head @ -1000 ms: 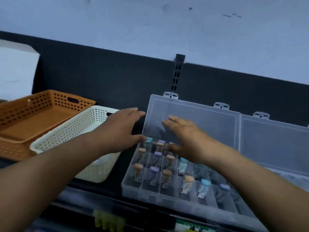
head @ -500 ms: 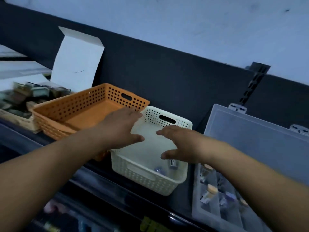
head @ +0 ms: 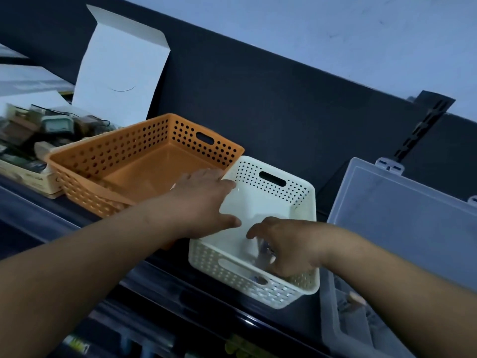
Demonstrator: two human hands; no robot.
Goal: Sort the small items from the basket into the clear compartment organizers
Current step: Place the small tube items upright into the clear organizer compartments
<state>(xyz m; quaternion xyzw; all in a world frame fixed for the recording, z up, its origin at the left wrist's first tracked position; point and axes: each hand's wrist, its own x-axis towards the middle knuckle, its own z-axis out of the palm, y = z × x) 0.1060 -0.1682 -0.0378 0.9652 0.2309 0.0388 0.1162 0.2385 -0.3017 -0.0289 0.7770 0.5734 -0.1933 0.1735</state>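
Left hand [head: 202, 205] is flat, fingers spread over the white basket [head: 206, 257] rim. Right hand [head: 290, 250] is down inside, fingers curled; can't tell if it's holding anything.

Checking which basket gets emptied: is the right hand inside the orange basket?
No, the right hand reaches into the white basket, beside the orange basket.

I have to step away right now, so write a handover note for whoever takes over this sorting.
Left hand: open, above the left rim of the white basket.
Right hand: down inside that basket, at blurred small items; grip unclear.
Clear organizer: right of the basket, lid up.
Done: at least one item sits in it.
Left: move the basket's remaining items across.
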